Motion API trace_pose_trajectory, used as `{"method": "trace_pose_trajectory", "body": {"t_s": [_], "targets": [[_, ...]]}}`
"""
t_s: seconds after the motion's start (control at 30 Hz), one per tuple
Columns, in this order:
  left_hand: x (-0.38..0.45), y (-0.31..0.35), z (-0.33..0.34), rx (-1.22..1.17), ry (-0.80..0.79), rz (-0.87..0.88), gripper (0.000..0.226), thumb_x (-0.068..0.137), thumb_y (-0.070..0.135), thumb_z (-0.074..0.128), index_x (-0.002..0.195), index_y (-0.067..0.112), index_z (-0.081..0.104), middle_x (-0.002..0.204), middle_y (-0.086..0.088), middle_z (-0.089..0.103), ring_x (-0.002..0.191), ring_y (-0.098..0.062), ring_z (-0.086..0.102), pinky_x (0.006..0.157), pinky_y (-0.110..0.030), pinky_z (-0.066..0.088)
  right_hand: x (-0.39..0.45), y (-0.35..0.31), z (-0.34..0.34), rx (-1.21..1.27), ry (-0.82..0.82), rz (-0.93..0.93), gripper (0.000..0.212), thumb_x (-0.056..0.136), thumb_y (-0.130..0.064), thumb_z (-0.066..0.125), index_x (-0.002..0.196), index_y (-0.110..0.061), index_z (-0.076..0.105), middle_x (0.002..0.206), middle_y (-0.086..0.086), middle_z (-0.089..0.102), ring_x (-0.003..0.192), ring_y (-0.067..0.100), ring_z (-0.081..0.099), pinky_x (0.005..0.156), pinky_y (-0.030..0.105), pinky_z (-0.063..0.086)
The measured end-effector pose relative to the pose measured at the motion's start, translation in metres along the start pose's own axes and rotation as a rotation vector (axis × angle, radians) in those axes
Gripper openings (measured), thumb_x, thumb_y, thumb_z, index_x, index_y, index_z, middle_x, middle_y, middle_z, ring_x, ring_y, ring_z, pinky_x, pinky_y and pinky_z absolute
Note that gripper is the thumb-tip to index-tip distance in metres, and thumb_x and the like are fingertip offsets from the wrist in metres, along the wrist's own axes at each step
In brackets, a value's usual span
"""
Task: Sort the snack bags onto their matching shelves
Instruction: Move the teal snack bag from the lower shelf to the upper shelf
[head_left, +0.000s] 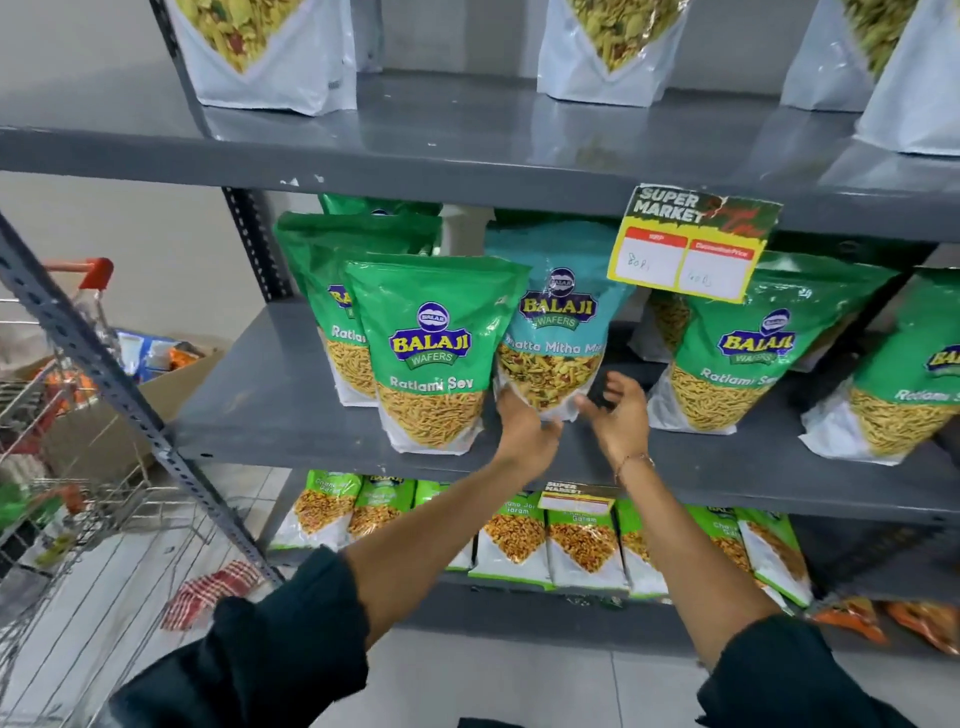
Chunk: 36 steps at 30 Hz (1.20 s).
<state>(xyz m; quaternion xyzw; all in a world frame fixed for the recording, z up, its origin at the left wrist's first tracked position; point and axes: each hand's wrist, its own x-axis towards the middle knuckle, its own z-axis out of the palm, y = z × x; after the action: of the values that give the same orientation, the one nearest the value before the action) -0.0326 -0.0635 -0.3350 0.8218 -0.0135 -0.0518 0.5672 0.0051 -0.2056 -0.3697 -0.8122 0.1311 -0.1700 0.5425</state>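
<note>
Both forearms reach up and forward from rolled dark sleeves toward the middle shelf (291, 374). The left hand (522, 431) has its grip clamped on the bottom left corner of the teal bag (558, 332), thumb in front and fingers curled behind. The right hand (618, 415) hangs just right of that corner with fingers spread apart, holding nothing (it looks blurred, so how close it is to the plastic I cannot tell).

The teal bag stands upright on the middle shelf, leaning out above the grip, wedged between green bags (436, 353) just left of the grip and more green ones off to the right. It is the odd one here, so I'd judge it belongs elsewhere.

The risk is that one-corner hold: the bag could swing and slip free. Its left side touches the nearest green bag, which stands at the shelf's front edge and could be dragged off. Above the grip, the price tag (691, 244) hangs low and may snag the bag's top.
</note>
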Motion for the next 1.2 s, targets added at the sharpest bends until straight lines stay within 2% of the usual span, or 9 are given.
{"method": "trace_pose_trajectory", "body": {"t_s": [0.07,0.17,0.37,0.57,0.77,0.83,1.0,1.1,1.2], "targets": [[0.021,0.0,0.002,-0.027,0.078,-0.173,0.069,0.088,0.011,0.05,0.142,-0.006,0.01,0.148,-0.024,0.023,0.139,-0.035,0.027,0.114,-0.036,0.026,0.013,0.005,-0.001,-0.026,-0.144,0.047,0.087,0.067,-0.03,0.078,0.137,-0.006,0.031,0.144,0.015,0.038,0.127,0.028,0.042,0.105,0.047,0.039],[0.032,-0.004,-0.004,-0.02,0.13,-0.155,0.049,0.093,0.007,0.041,0.134,-0.013,0.024,0.138,-0.035,0.038,0.127,-0.046,0.039,0.105,-0.042,0.035,0.025,0.011,0.003,-0.029,-0.251,0.065,0.099,0.064,-0.035,0.079,0.141,-0.011,0.021,0.147,0.008,0.035,0.134,0.024,0.034,0.11,0.045,0.031],[0.057,-0.016,-0.001,-0.016,0.235,-0.15,0.05,0.097,0.015,0.029,0.145,0.016,0.016,0.148,-0.016,0.035,0.131,-0.036,0.04,0.106,-0.043,0.038,0.032,0.01,0.006,0.042,-0.205,0.01,0.054,0.066,-0.019,0.079,0.11,-0.006,0.05,0.117,0.013,0.063,0.106,0.022,0.059,0.089,0.036,0.048],[0.063,-0.018,0.005,-0.041,0.218,-0.116,0.045,0.097,0.016,0.028,0.142,0.015,0.027,0.141,-0.015,0.047,0.129,-0.033,0.043,0.107,-0.04,0.037,0.017,0.016,0.002,0.036,-0.125,0.001,0.05,0.056,-0.032,0.082,0.09,-0.014,0.052,0.101,0.013,0.066,0.092,0.024,0.061,0.079,0.044,0.052],[0.055,-0.019,0.008,0.058,0.123,-0.02,0.043,0.098,0.015,0.03,0.141,0.012,0.029,0.139,-0.015,0.049,0.128,-0.032,0.045,0.105,-0.043,0.039,-0.022,0.013,-0.008,0.082,-0.045,-0.108,0.047,0.067,-0.018,0.079,0.09,-0.01,0.039,0.082,-0.004,0.056,0.073,-0.002,0.051,0.052,0.004,0.036],[0.054,-0.021,0.007,0.075,0.074,0.024,0.043,0.097,0.011,0.034,0.139,0.01,0.031,0.138,-0.015,0.05,0.127,-0.032,0.046,0.105,-0.042,0.04,-0.029,0.018,-0.013,0.089,-0.008,-0.112,0.046,0.067,-0.019,0.079,0.088,-0.009,0.039,0.075,-0.009,0.054,0.067,-0.001,0.051,0.051,0.011,0.038],[0.049,-0.023,0.002,0.144,-0.15,0.071,0.057,0.084,0.003,0.06,0.136,0.008,0.037,0.138,-0.012,0.051,0.129,-0.025,0.045,0.11,-0.036,0.034,-0.036,0.031,-0.039,0.114,0.008,-0.061,0.048,0.062,-0.022,0.081,0.094,-0.01,0.047,0.083,0.017,0.066,0.073,0.024,0.062,0.065,0.044,0.052],[0.038,-0.014,-0.002,0.182,-0.179,0.078,0.057,0.078,0.008,0.07,0.129,0.008,0.044,0.127,-0.01,0.059,0.117,-0.02,0.053,0.098,-0.027,0.038,-0.041,0.033,-0.057,0.166,-0.045,-0.019,0.047,0.061,-0.017,0.081,0.096,-0.018,0.05,0.097,0.011,0.068,0.09,0.023,0.065,0.081,0.047,0.055],[0.016,-0.011,-0.002,0.213,-0.185,0.073,0.057,0.075,0.014,0.074,0.124,0.009,0.046,0.123,-0.011,0.062,0.113,-0.024,0.056,0.1,-0.036,0.044,-0.056,0.03,-0.074,0.212,-0.114,0.0,0.049,0.063,-0.006,0.079,0.101,-0.018,0.05,0.101,0.006,0.066,0.096,0.018,0.064,0.087,0.044,0.054]]}}
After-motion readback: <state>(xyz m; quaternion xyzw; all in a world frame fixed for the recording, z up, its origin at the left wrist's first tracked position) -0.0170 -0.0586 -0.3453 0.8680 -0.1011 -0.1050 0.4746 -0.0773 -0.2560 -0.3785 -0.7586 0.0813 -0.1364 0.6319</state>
